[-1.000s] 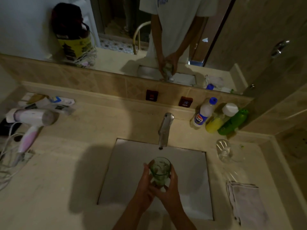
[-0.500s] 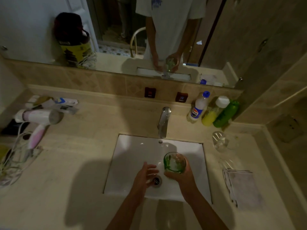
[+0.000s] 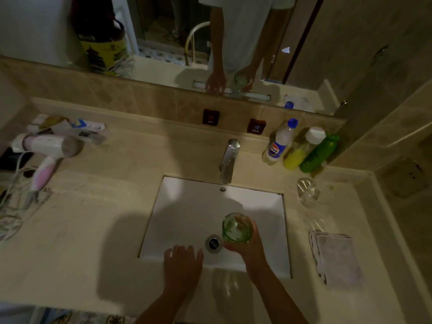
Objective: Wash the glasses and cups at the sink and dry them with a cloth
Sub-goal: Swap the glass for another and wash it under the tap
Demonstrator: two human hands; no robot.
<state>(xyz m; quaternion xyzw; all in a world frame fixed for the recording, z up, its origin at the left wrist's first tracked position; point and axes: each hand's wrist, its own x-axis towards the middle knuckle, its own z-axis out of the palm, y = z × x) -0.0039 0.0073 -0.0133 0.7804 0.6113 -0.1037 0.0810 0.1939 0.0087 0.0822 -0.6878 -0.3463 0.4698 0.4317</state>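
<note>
The right hand (image 3: 251, 247) grips the green glass (image 3: 237, 228) upright over the sink (image 3: 187, 206); the left hand (image 3: 183, 263) hovers beside it, fingers relaxed.

We see both forearms cut off by the bottom edge of the frame. The right hand (image 3: 251, 247) wraps the green drinking glass (image 3: 237, 228), so its lower wall and base are hidden behind the fingers. At the left edge, the white tangled cord (image 3: 11, 213) and a dark flat object (image 3: 14, 157) run out of view. The clear upturned glass (image 3: 307, 191) at middle right is too faint for us to trace its outline. In the mirror (image 3: 163, 31) along the top, the person is cut off above the chest.
</note>
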